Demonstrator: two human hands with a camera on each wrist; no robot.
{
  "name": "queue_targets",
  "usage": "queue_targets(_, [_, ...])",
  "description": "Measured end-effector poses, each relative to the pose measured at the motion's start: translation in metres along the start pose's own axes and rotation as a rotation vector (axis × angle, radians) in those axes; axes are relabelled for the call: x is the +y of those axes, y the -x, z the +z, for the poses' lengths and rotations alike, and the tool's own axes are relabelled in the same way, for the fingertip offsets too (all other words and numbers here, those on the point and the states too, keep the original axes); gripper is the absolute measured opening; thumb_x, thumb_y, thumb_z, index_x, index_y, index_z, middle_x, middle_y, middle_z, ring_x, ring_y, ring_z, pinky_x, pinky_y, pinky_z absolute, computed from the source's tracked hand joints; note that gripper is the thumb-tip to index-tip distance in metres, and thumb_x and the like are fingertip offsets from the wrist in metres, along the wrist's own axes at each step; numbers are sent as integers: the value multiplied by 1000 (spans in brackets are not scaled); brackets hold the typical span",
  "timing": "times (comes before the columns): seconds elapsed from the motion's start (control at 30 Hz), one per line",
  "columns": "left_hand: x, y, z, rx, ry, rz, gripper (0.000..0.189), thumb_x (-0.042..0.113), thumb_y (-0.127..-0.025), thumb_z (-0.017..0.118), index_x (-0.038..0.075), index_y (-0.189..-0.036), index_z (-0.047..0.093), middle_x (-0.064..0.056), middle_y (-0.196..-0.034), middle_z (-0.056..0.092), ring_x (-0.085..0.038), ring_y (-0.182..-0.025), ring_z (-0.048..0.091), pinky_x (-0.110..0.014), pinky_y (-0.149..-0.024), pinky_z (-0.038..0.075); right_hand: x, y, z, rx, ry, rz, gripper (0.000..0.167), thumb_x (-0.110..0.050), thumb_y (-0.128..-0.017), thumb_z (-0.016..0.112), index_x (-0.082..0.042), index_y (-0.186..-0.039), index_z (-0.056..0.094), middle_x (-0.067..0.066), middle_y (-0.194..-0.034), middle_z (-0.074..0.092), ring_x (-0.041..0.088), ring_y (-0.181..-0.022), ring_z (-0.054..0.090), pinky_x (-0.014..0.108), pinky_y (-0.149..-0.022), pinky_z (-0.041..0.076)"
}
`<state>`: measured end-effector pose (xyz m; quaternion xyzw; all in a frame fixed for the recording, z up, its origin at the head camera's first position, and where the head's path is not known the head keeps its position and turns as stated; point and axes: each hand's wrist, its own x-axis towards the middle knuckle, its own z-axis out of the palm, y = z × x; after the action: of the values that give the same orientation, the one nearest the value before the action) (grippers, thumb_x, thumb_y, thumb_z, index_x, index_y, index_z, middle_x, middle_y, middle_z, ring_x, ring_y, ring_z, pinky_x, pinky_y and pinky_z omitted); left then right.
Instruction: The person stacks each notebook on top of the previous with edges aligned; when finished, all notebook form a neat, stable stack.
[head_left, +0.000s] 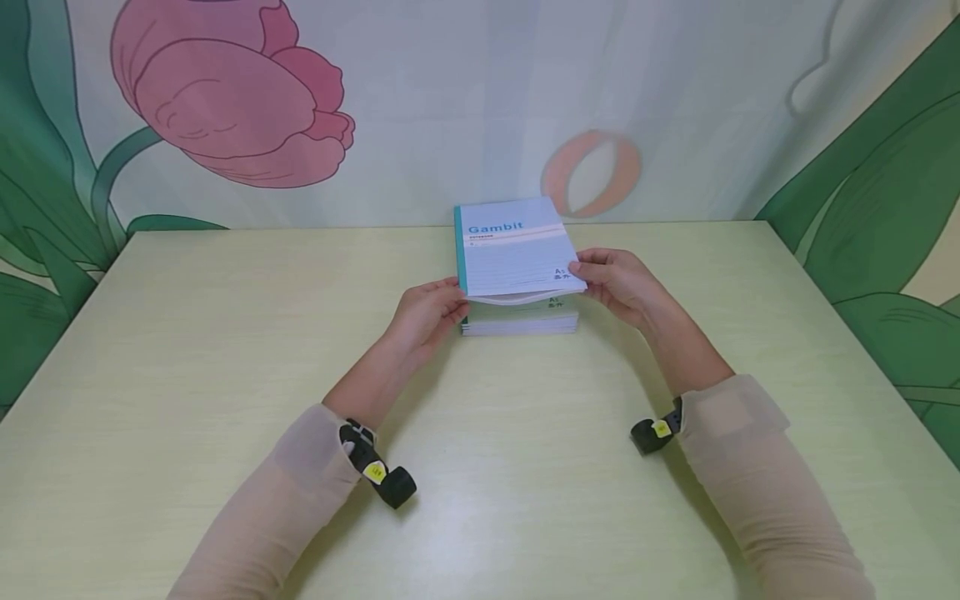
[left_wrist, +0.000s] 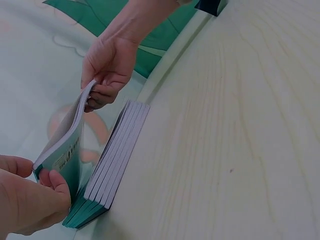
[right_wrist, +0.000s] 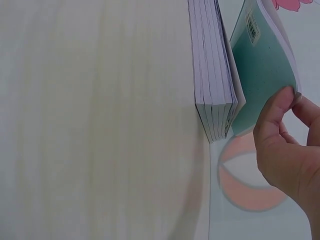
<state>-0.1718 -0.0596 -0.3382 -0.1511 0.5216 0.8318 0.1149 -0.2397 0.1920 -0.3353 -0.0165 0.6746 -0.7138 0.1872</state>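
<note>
A notebook [head_left: 517, 250] with a pale blue "Gambit" cover and teal spine is held above a stack of similar notebooks [head_left: 521, 323]. My left hand [head_left: 427, 317] pinches its near left corner, beside the spine. At the near right corner my right hand [head_left: 618, 279] grips it, thumb on the cover. The held notebook bows slightly, and its teal back cover [right_wrist: 265, 75] with a barcode label shows in the right wrist view. In the left wrist view the stack [left_wrist: 117, 155] lies just below, with page edges and teal spines lined up.
The stack sits toward the far edge of the pale wood-grain table [head_left: 510, 467]. Behind it hangs a light curtain [head_left: 450, 108] printed with a pink flower and green leaves. A black wrist camera [head_left: 382, 467] is strapped over the left sleeve, another camera [head_left: 652, 435] at the right.
</note>
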Motion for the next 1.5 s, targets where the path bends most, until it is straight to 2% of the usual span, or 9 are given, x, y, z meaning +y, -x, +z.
queue_targets(0.3, [1,-2,2,9,30,-9,38,-5,-92,47,-9,-129,42,-11,-100,47,-15,-84,46,-24,-87,43,0,-1,-2,9,0,21,35,-6,-91,56,9,-120,44,10,-99,61,17,-82,61,20,-67,51])
queue_targets(0.5, [0,-3,0,6,8,-9,38,-4,-92,47,-9,-129,42,-12,-102,47,-16,-85,47,-25,-89,43,0,0,-2,24,17,46,38,-9,-91,58,8,-122,44,9,-96,61,16,-74,58,17,-59,48])
queue_targets(0.83, [0,-3,2,-1,-15,5,38,-4,-92,47,-9,-129,42,-12,-104,48,-16,-88,47,-26,-90,43,1,0,-4,26,-3,39,36,-9,-91,58,9,-120,45,10,-92,62,15,-68,57,17,-57,49])
queue_targets(1.0, [2,-5,2,9,-58,25,36,-2,-92,49,-8,-127,45,-14,-108,50,-19,-93,49,-26,-90,44,1,-1,-4,23,10,34,40,-11,-91,58,10,-122,44,10,-93,62,14,-68,58,17,-58,49])
queue_targets(1.17, [0,-8,1,6,-121,60,36,-1,-93,49,-10,-127,44,-17,-113,50,-24,-100,49,-28,-92,44,0,0,-3,33,70,29,43,-13,-91,59,9,-124,43,10,-98,60,14,-73,58,17,-60,49])
queue_targets(1.37, [-2,-13,-1,29,-206,82,35,0,-92,51,-9,-126,47,-17,-114,51,-23,-98,50,-28,-91,45,-1,0,-2,54,199,33,44,-18,-91,59,6,-125,46,14,-108,56,16,-76,55,17,-62,48])
queue_targets(1.5, [-3,-13,-2,43,-239,85,35,0,-92,52,-9,-125,48,-17,-112,51,-23,-94,51,-28,-89,46,-2,-1,0,59,260,32,40,-17,-92,58,7,-121,48,13,-105,56,15,-74,55,18,-63,48])
